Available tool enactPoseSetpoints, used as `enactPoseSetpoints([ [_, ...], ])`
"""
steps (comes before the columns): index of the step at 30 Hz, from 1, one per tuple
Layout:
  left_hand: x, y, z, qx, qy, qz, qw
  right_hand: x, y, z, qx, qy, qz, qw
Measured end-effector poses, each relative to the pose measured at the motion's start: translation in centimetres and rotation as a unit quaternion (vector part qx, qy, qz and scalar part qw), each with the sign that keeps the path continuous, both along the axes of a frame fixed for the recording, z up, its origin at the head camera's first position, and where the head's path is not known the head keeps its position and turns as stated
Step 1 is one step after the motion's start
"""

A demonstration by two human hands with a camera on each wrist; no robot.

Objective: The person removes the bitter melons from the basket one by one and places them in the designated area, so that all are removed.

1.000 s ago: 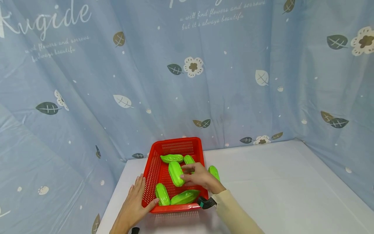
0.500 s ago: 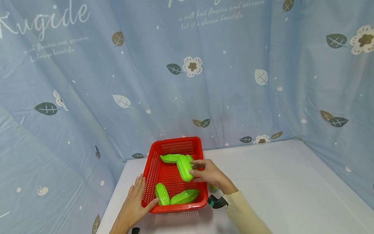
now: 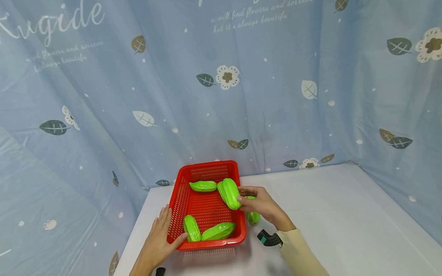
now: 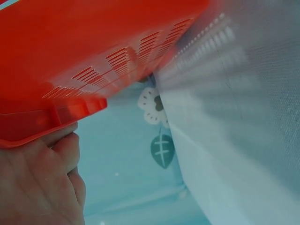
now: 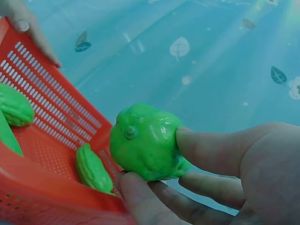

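one green gourd (image 3: 232,193) is pinched by the right hand (image 3: 260,202) over the red basket (image 3: 205,206), apparently steadied by the straight-fingered left hand (image 3: 159,238).

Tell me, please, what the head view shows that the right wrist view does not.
Only the head view: the cream fabric sleeve and the teal-marked black strap. Only the right wrist view: the small round nub on one end of the held glossy green oblong gourd. Both: that gourd in the right hand, the left hand, the red perforated plastic basket and the blue leaf-print cloth.
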State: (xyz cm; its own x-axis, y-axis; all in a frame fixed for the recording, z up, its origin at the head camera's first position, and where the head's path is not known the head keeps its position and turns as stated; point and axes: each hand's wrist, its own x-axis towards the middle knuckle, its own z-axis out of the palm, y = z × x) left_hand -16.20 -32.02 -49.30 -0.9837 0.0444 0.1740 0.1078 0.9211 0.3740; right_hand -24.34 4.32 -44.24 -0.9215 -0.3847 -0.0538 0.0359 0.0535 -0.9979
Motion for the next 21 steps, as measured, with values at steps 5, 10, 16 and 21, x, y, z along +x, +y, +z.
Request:
enactPoseSetpoints([
  [5, 0.0, -0.1, -0.2, 0.000, 0.007, -0.001, 1.0000, 0.0, 0.7, -0.3, -0.010, -0.001, -0.008, 0.9999],
  [10, 0.0, -0.1, -0.3, 0.003, 0.010, -0.002, 0.9999, 0.2, 1.4, -0.5, -0.018, -0.002, -0.016, 0.9997],
  [16, 0.0, -0.1, -0.4, 0.001, 0.014, 0.000, 0.9999, 0.3, 2.1, -0.6, -0.011, 0.002, -0.029, 0.9995],
  [21, 0.1, -0.1, -0.4, 0.005, 0.019, -0.003, 0.9998, 0.3, 2.8, -0.9, -0.004, -0.003, -0.051, 0.9987],
])
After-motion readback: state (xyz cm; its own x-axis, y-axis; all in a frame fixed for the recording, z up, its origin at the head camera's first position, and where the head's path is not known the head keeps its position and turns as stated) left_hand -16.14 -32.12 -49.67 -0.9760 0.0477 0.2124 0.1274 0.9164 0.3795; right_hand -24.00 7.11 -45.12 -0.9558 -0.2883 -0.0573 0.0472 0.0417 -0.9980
